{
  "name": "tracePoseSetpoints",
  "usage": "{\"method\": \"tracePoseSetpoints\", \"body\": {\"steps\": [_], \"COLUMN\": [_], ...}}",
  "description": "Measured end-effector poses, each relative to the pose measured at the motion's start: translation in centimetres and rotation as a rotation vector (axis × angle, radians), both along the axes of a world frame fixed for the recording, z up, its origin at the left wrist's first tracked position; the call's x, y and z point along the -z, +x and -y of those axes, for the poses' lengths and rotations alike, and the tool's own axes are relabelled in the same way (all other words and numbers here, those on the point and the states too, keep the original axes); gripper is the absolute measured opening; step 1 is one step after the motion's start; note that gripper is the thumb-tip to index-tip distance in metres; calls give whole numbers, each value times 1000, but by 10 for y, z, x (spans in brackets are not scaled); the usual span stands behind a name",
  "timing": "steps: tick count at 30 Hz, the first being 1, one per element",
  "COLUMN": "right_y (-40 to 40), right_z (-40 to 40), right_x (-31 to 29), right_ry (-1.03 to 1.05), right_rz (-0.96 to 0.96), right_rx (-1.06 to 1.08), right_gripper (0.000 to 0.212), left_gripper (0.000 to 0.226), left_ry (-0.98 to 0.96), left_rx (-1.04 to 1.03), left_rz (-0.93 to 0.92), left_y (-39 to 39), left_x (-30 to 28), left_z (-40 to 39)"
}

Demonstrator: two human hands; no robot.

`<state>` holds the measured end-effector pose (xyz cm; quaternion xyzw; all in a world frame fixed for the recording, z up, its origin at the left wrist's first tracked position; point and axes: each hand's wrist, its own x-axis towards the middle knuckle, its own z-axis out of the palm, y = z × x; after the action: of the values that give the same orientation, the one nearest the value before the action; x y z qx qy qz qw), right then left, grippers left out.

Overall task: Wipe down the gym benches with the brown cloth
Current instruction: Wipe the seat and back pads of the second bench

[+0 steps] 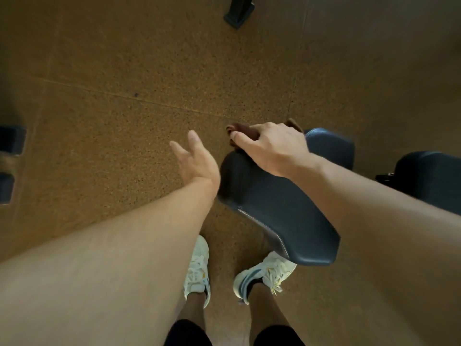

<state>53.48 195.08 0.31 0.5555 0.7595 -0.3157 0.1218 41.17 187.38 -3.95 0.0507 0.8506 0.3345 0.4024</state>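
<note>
My right hand's point(272, 148) fingers point(243, 140) curl over the brown cloth point(243, 133), pressing it on the black bench pad's point(274, 208) far end; my left hand point(195, 161) hovers beside, fingers spread.

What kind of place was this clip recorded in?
Most likely a gym: a dark blue padded vinyl bench seat, speckled tan rubber-like flooring, and a black metal equipment foot at the top edge.

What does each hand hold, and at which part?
The right hand grips the bunched brown cloth from above, on the bench pad; the exact part is hidden. The left hand holds nothing.
</note>
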Motion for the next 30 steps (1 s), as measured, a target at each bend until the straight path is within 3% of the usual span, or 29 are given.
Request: {"method": "tracePoseSetpoints", "body": {"steps": [7, 15, 17, 20, 24, 27, 30], "right_y": [-12, 28, 38, 44, 53, 61, 80], "right_z": [84, 198, 224, 242, 217, 188, 167], "right_x": [10, 32, 40, 41, 39, 43, 53], "right_ry": [424, 498, 458, 298, -2, -83, -73], "right_rz": [-216, -182, -128, -34, -1, 63, 95], "right_rx": [-53, -76, 59, 518, 1073, 1207, 1262], "right_gripper": [45, 63, 67, 64, 73, 78, 76], "left_gripper": [67, 61, 55, 58, 63, 64, 59], "left_ry": [-124, 161, 154, 18, -122, -50, -7], "left_rx": [409, 863, 1032, 1215, 1114, 973, 1001], "left_rz": [-180, -307, -357, -371, -420, -566, -634], "left_y": [-62, -14, 10, 29, 40, 52, 54], "left_x": [-23, -64, -67, -59, -41, -39, -35], "left_z": [83, 0, -17, -29, -18, -10, -10]}}
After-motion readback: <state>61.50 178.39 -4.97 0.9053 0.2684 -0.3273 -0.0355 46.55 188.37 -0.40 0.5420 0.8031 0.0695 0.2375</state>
